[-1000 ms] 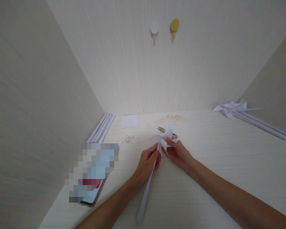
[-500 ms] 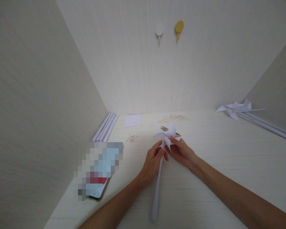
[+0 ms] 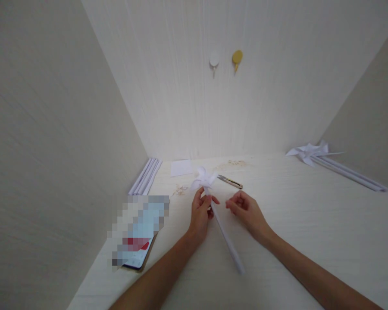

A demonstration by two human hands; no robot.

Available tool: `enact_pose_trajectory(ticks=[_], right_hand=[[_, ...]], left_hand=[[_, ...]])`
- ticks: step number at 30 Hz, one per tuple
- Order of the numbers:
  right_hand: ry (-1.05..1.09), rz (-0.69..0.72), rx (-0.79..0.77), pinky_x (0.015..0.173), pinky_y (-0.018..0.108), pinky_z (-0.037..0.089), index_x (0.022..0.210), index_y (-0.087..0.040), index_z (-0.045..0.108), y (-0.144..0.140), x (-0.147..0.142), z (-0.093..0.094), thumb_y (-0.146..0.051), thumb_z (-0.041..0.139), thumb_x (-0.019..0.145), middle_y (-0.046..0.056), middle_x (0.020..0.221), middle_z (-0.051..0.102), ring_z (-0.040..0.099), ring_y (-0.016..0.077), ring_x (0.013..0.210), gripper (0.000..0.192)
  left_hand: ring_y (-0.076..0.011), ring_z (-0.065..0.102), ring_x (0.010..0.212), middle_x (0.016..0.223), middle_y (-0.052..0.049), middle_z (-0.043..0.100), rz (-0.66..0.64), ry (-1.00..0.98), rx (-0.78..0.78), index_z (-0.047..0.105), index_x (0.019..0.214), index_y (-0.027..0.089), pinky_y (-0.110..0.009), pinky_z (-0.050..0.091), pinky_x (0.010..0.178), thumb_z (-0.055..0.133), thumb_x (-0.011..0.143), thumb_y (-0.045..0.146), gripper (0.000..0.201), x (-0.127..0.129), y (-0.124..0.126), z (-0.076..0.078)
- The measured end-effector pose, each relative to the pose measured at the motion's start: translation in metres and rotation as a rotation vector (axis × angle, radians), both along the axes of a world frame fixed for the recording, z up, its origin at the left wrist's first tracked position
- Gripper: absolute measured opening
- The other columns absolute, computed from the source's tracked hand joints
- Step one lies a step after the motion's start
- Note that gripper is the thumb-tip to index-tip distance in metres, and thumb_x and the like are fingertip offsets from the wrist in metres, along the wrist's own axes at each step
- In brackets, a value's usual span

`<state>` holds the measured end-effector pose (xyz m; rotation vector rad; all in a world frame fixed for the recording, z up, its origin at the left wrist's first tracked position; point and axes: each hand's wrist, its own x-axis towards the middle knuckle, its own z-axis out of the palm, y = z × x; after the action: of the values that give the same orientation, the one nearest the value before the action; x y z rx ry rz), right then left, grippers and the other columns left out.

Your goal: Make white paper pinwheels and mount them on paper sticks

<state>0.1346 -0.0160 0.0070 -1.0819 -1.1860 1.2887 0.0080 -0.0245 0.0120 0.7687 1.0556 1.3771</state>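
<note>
My left hand (image 3: 199,215) is closed around the paper stick of a white pinwheel (image 3: 224,234), just below its curled blades. The blades point away from me, while the stick slants back toward me and to the right. Apart from the pinwheel, to its right, is my right hand (image 3: 247,213), its fingers curled and the thumb near the fingertips; whether anything small is between them is hidden. Thread snips (image 3: 231,181) lie on the white table just beyond my right hand, blades pointing left.
Rolled paper sticks (image 3: 145,176) lie at the left wall, near a square paper sheet (image 3: 181,168). A phone (image 3: 139,258), partly blurred, rests at left. Small brownish bits (image 3: 180,189) are scattered about. Finished pinwheels (image 3: 310,151) lie at the right wall. Two hooks (image 3: 237,57) hang on the back wall.
My right hand has let go of the pinwheel blades and drawn away. The pinwheel's head has moved left in my left hand and its stick has swung right, uncovering the snips.
</note>
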Motion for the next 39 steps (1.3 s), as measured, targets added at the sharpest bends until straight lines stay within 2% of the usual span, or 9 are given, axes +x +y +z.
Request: enact_pose_trajectory(ticks=[2,5,13,16,19,24,27,31,39], right_hand=[[-0.288,0.022,0.086,0.044,0.021,0.029,0.053,-0.018,0.045,-0.018,0.004,0.001,-0.034,0.064,0.06,-0.005,0.05,0.046,0.037,0.0072,0.046,0.027],[-0.529,0.12,0.09,0.042,0.021,0.026,0.051,-0.018,0.042,-0.043,0.007,0.004,-0.029,0.06,0.062,-0.005,0.046,0.042,0.034,0.0072,0.044,0.024],[-0.678,0.023,0.128,0.04,0.021,0.027,0.054,-0.019,0.043,-0.06,0.026,0.01,-0.023,0.053,0.064,-0.005,0.043,0.041,0.036,0.0083,0.041,0.014],[-0.792,-0.043,0.192,0.041,0.021,0.027,0.057,-0.02,0.046,-0.053,0.057,0.014,-0.023,0.053,0.064,-0.006,0.042,0.041,0.037,0.0089,0.041,0.01],[-0.975,-0.144,0.204,0.042,0.022,0.028,0.059,-0.02,0.046,-0.038,0.104,0.021,-0.025,0.051,0.065,-0.005,0.043,0.043,0.039,0.0103,0.041,0.01],[-1.28,-0.343,0.186,0.049,0.025,0.032,0.059,-0.021,0.044,0.003,0.192,0.031,-0.024,0.053,0.064,-0.002,0.048,0.049,0.045,0.014,0.046,0.011],[-1.427,-0.434,0.163,0.053,0.027,0.033,0.058,-0.021,0.04,0.025,0.227,0.035,-0.021,0.054,0.064,0.002,0.054,0.05,0.047,0.0157,0.051,0.015],[-1.514,-0.485,0.061,0.055,0.028,0.032,0.059,-0.021,0.037,0.043,0.247,0.037,-0.02,0.051,0.067,0.006,0.061,0.052,0.046,0.0162,0.055,0.017],[-1.569,-0.521,-0.067,0.053,0.028,0.031,0.061,-0.021,0.036,0.061,0.252,0.031,-0.021,0.049,0.067,0.007,0.062,0.048,0.044,0.0166,0.056,0.015]], left_hand=[[-0.0026,0.034,0.039,0.062,0.005,0.054,0.012,-0.007,0.005,0.046,0.102,0.021,-0.015,0.021,0.038,0.056,0.065,0.031,0.04,0.0,0.001,-0.001],[-0.0022,0.034,0.038,0.061,0.005,0.055,0.004,0.007,0.036,0.045,0.102,0.02,-0.015,0.022,0.037,0.058,0.065,0.032,0.041,0.0,0.001,-0.002],[-0.0078,0.049,0.05,0.075,-0.002,0.06,-0.103,0.079,0.095,0.036,0.116,0.017,-0.017,0.032,0.037,0.059,0.066,0.033,0.058,0.001,-0.002,-0.002],[-0.0076,0.049,0.05,0.075,-0.002,0.06,-0.104,0.111,0.095,0.037,0.114,0.015,-0.017,0.033,0.038,0.059,0.065,0.029,0.055,0.001,-0.002,-0.003],[-0.0075,0.048,0.05,0.069,0.0,0.059,-0.103,0.132,0.086,0.041,0.108,0.014,-0.017,0.033,0.038,0.058,0.064,0.026,0.048,0.001,-0.001,-0.002],[-0.0075,0.047,0.048,0.063,0.002,0.056,-0.12,0.165,0.089,0.044,0.1,0.014,-0.017,0.033,0.038,0.057,0.063,0.024,0.041,0.004,-0.002,0.0],[-0.0076,0.047,0.048,0.062,0.003,0.056,-0.128,0.185,0.09,0.044,0.099,0.013,-0.018,0.033,0.037,0.056,0.063,0.024,0.04,0.004,-0.002,-0.001],[-0.0075,0.046,0.048,0.061,0.002,0.056,-0.141,0.203,0.092,0.045,0.098,0.013,-0.017,0.033,0.037,0.055,0.063,0.023,0.038,0.003,-0.001,-0.003],[-0.0076,0.047,0.047,0.061,0.002,0.055,-0.146,0.205,0.074,0.046,0.094,0.014,-0.017,0.033,0.037,0.057,0.062,0.024,0.035,0.004,-0.001,-0.001]])
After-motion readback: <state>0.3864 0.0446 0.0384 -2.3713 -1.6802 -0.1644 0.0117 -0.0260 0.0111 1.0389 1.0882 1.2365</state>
